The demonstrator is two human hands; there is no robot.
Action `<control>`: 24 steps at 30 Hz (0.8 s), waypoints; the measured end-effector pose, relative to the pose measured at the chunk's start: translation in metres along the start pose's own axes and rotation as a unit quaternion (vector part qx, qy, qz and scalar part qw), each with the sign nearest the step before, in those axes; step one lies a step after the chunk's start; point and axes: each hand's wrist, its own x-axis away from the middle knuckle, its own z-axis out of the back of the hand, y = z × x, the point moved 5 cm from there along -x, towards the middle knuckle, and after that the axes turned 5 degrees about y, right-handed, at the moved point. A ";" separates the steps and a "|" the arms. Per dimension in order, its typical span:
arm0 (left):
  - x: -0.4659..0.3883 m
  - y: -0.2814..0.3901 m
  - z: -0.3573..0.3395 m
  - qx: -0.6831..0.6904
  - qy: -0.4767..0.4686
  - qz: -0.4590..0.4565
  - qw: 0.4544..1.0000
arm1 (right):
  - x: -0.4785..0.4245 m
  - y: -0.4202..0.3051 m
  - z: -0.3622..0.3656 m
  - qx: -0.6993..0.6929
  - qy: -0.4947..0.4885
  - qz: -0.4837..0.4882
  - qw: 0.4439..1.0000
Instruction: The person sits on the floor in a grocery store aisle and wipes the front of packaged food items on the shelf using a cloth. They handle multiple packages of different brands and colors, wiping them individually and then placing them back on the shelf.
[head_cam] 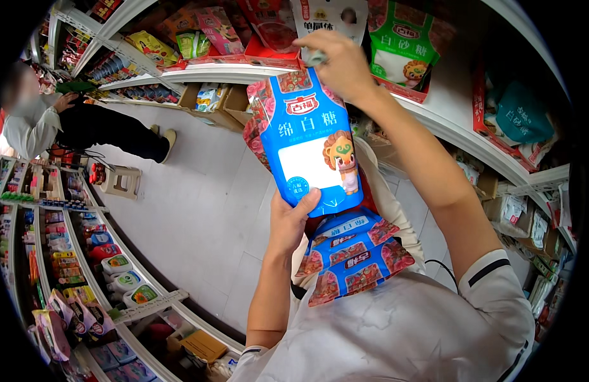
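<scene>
My left hand [294, 215] grips the lower end of a blue plastic pouch of white sugar [299, 162], thumb on its front. The pouch bears writing, a cartoon lion and a clear window showing white contents. Over the pouch's top end is my right hand [342, 67], its fingers closed around a small crumpled grey-green cloth [316, 58]. Whether the cloth touches the pouch, I cannot tell. More blue pouches [356, 258] of the same kind lie at my lap, below the held one. A red edge, perhaps of a box, shows partly beside them.
A white shelf [218, 71] ahead carries red display boxes [275, 56] of pouches, including a green pouch [404, 47]. Cardboard boxes [215, 107] sit beneath. Shelves of bottles [117, 262] line the left, near a plastic stool [120, 181]. Another person [103, 117] is at the far left.
</scene>
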 end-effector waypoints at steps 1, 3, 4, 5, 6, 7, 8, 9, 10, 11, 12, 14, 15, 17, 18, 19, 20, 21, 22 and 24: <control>0.001 -0.003 0.004 0.014 0.003 0.005 1.000 | 0.002 0.004 0.013 -0.001 0.028 -0.012 1.000; 0.000 -0.008 0.010 0.044 0.009 0.020 0.999 | 0.008 0.007 0.043 -0.032 0.099 -0.051 0.993; -0.001 -0.003 0.008 0.039 -0.009 0.002 0.999 | 0.016 0.005 0.055 -0.065 0.116 -0.093 0.987; 0.001 -0.004 0.007 0.046 -0.006 0.000 0.999 | 0.029 0.002 0.066 -0.096 0.132 -0.136 0.977; 0.001 -0.003 0.006 0.051 -0.005 -0.003 0.999 | 0.043 0.001 0.071 -0.135 0.075 -0.204 0.967; 0.001 -0.003 0.005 0.055 -0.005 -0.007 0.998 | 0.058 -0.001 0.077 -0.172 0.018 -0.270 0.947; 0.000 -0.004 0.005 0.050 -0.018 -0.013 0.998 | 0.074 -0.005 0.081 -0.205 -0.038 -0.335 0.919; 0.000 -0.005 0.003 0.051 -0.019 -0.015 0.998 | 0.089 -0.011 0.082 -0.240 -0.094 -0.397 0.881; 0.000 -0.005 0.001 0.050 -0.020 -0.016 0.998 | 0.105 -0.018 0.082 -0.274 -0.148 -0.456 0.834; 0.000 -0.006 -0.001 0.050 -0.020 -0.017 0.998 | 0.113 -0.027 0.083 -0.302 -0.190 -0.431 0.829; -0.001 -0.007 -0.005 0.093 -0.032 -0.008 0.995 | 0.119 -0.034 0.086 -0.306 -0.211 -0.417 0.829; -0.002 -0.007 -0.014 0.175 -0.051 0.007 0.983 | 0.122 -0.055 0.090 -0.334 -0.217 -0.354 0.846; -0.001 -0.014 -0.014 0.202 -0.034 0.055 0.977 | 0.116 -0.069 0.092 -0.357 -0.199 -0.302 0.861; -0.006 -0.034 -0.006 0.376 -0.096 0.082 0.918 | 0.096 -0.099 0.092 -0.386 -0.248 -0.181 0.870; -0.005 -0.034 -0.010 0.435 -0.116 0.096 0.888 | 0.094 -0.109 0.087 -0.391 -0.247 -0.158 0.872; -0.003 -0.032 -0.015 0.492 -0.160 0.105 0.849 | 0.092 -0.120 0.084 -0.395 -0.246 -0.135 0.874; -0.003 -0.030 -0.019 0.542 -0.208 0.107 0.807 | 0.088 -0.127 0.081 -0.360 -0.242 -0.101 0.895; -0.004 -0.027 -0.022 0.589 -0.266 0.106 0.755 | 0.086 -0.135 0.077 -0.325 -0.239 -0.066 0.912; -0.004 -0.026 -0.025 0.626 -0.321 0.109 0.702 | 0.084 -0.140 0.075 -0.288 -0.234 -0.032 0.928; -0.008 -0.022 -0.028 0.675 -0.408 0.121 0.602 | 0.085 -0.143 0.068 -0.259 -0.241 -0.012 0.935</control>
